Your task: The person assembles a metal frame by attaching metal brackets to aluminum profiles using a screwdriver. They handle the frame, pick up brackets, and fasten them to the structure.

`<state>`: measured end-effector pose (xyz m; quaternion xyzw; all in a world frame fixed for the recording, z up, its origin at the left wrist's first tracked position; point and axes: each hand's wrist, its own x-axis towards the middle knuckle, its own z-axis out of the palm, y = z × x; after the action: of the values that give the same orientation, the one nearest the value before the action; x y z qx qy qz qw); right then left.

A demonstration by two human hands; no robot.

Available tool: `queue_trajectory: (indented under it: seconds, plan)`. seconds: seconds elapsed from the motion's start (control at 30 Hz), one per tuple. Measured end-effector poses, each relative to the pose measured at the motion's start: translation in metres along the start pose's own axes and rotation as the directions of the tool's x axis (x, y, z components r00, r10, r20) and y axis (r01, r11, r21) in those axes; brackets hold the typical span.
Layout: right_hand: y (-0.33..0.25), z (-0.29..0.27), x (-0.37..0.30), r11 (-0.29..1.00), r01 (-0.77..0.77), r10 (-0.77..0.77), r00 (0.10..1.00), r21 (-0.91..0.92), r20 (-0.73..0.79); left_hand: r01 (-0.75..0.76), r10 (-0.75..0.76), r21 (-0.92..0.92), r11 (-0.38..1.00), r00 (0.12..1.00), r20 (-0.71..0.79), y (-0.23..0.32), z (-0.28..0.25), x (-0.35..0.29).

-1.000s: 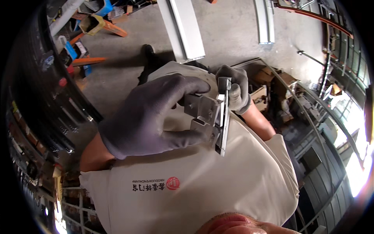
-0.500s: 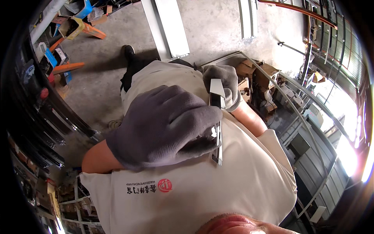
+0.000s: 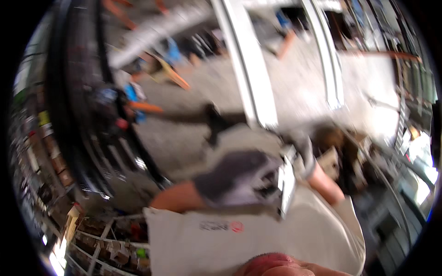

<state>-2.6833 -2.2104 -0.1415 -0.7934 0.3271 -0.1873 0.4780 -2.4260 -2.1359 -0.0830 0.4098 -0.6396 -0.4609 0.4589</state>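
Observation:
A short white-and-silver metal profile (image 3: 286, 184) is held upright in front of my light shirt, one end tilted towards me. My left hand (image 3: 237, 177), in a grey glove, is closed on its left side. Something dark shows beside the left fingers, too blurred to make out. My right hand (image 3: 304, 154), gloved too, is closed at the profile's far end, its fingers partly hidden. Motion smears both hands.
Two long white profiles (image 3: 251, 69) (image 3: 328, 60) extend over the concrete floor (image 3: 184, 96) ahead. Dark long profiles (image 3: 87, 106) are racked on the left. Cardboard boxes (image 3: 329, 161) and a metal frame (image 3: 382, 179) stand on the right. Shelves (image 3: 110, 244) are at lower left.
The whole view has swung, so the surroundings and my hands appear further right and mostly lower. Both hands stay on the profile, which now leans more.

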Motion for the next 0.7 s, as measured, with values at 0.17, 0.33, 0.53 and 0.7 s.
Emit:
queue_trajectory:
  seconds: [0.17,0.33,0.53,0.7]
  plan:
    - [-0.012,-0.004,0.014,0.985,-0.089,0.088,0.996,0.146,0.014,-0.033,0.038,0.145,0.989,0.999,-0.031,0.009,-0.007,0.007]
    - [-0.016,-0.006,0.013,0.989,-0.017,0.015,1.0,0.144,0.015,0.133,-0.132,-0.011,0.991,0.991,0.023,0.012,0.008,0.004]
    - [-0.006,-0.001,0.004,0.992,-0.003,0.005,1.0,0.129,-0.019,0.037,-0.033,0.053,0.998,0.997,-0.076,0.007,0.018,-0.001]
    - [0.007,-0.001,0.0,0.994,0.016,-0.019,0.999,0.107,0.033,0.036,-0.029,0.122,0.992,0.998,-0.059,0.013,0.018,-0.005]
